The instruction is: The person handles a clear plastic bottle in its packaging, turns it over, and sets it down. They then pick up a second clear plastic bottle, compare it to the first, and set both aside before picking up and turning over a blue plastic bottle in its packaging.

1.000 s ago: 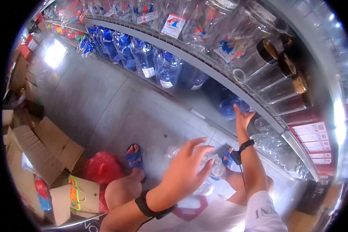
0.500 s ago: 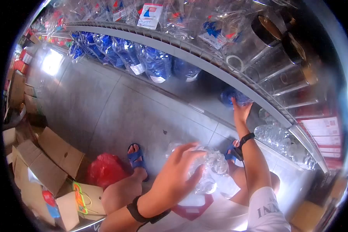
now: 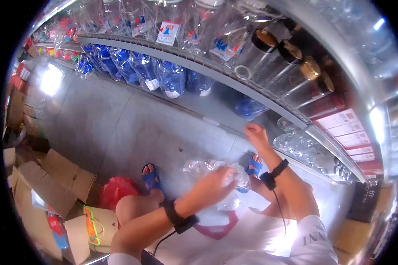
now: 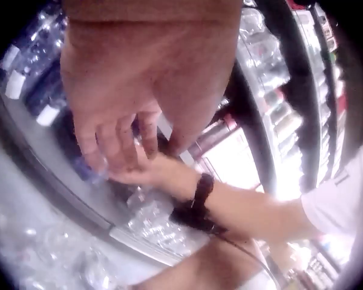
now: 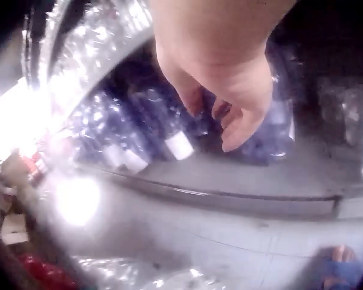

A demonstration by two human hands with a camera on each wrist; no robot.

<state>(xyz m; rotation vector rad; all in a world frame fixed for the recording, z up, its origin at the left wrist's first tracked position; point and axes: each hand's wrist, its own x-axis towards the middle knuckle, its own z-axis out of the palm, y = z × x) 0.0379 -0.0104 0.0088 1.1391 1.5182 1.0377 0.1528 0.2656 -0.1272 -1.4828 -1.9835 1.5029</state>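
Observation:
My right hand is in front of the lower shelf, its fingers loosely bent with nothing held. Just behind it on that shelf sits a blue bottle in clear wrap. In the right wrist view, the fingers hang in front of wrapped blue bottles. My left hand is over a cluster of clear plastic bottles between my legs and overlaps them in the head view. Its fingers are relaxed and bent in the left wrist view, holding nothing.
A row of wrapped blue bottles lines the lower shelf; clear bottles lie at its right end. The shelf edge overhangs them, with lidded jars above. Cardboard boxes and a red plastic bag sit at left.
My right hand has drawn back from the blue bottle on the lower shelf, which stays there. The left hand's fingers have bent inward more above the clear bottles. The head view has shifted slightly.

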